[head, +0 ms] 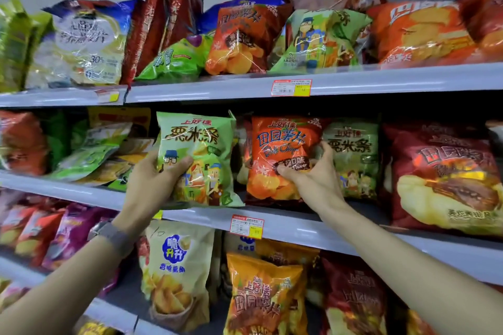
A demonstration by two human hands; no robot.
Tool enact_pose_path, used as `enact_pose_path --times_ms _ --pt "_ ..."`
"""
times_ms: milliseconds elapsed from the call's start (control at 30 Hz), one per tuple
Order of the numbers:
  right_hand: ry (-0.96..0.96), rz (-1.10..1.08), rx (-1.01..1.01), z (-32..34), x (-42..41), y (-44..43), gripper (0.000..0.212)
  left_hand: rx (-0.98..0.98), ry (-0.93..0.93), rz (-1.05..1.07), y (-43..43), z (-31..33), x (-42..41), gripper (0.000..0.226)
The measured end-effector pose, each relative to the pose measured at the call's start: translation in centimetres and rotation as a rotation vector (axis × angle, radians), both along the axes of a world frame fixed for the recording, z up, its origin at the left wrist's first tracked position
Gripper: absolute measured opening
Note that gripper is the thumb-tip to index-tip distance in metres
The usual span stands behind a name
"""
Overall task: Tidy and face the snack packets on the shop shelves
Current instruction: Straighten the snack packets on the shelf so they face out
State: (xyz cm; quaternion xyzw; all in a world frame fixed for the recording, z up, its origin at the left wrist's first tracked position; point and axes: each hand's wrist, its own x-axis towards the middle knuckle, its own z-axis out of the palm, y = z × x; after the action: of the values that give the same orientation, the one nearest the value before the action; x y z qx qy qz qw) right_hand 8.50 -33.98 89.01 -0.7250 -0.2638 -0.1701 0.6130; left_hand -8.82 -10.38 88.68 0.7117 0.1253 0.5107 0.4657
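Observation:
On the middle shelf (pixel 299 228) my left hand (pixel 152 179) grips the left edge of a light green corn-stick packet (pixel 198 155), which stands upright facing forward at the shelf's front. My right hand (pixel 313 174) pinches the lower right side of an orange potato-chip packet (pixel 280 152) beside it, thumb on the front and fingers behind its right edge. A second green corn-stick packet (pixel 353 155) stands just right of the orange one, partly behind my fingers.
A big dark red packet (pixel 446 174) fills the middle shelf's right. Tilted green and yellow packets (pixel 92 155) lean at its left. The top shelf (pixel 217 90) holds several mixed packets, some leaning. The lower shelf carries a cream packet (pixel 177 272) and an orange packet (pixel 264 299).

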Motion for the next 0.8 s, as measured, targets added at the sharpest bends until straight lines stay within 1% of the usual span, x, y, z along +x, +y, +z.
enact_pose_path --times_ms 100,233,367,467,567,700,800 --pt "-0.019 0.008 -0.015 0.0 -0.6 3.0 0.115 -0.005 0.004 0.017 0.8 -0.6 -1.5 0.009" --pt "-0.023 0.016 -0.067 -0.6 -0.5 5.7 0.124 -0.027 -0.018 -0.023 0.7 -0.9 -2.7 0.016" --pt "-0.029 0.024 -0.145 -1.1 -0.1 6.3 0.126 -0.005 0.005 -0.069 -0.5 -1.3 -3.3 0.023" --pt "-0.046 0.035 -0.208 -0.9 -0.1 5.6 0.123 0.032 0.003 -0.076 -2.3 -1.6 -3.2 0.020" --pt "-0.038 0.067 -0.235 -0.7 -0.3 3.9 0.109 0.050 -0.010 -0.105 -4.1 -1.5 -2.7 0.020" --pt "-0.041 0.092 -0.200 -0.7 -1.4 -0.4 0.071 0.078 -0.006 -0.162 -6.7 -1.2 -1.3 0.024" --pt "-0.055 0.123 -0.136 -1.2 -2.4 -4.4 0.051 0.116 -0.001 -0.182 -9.2 -0.7 0.8 0.028"
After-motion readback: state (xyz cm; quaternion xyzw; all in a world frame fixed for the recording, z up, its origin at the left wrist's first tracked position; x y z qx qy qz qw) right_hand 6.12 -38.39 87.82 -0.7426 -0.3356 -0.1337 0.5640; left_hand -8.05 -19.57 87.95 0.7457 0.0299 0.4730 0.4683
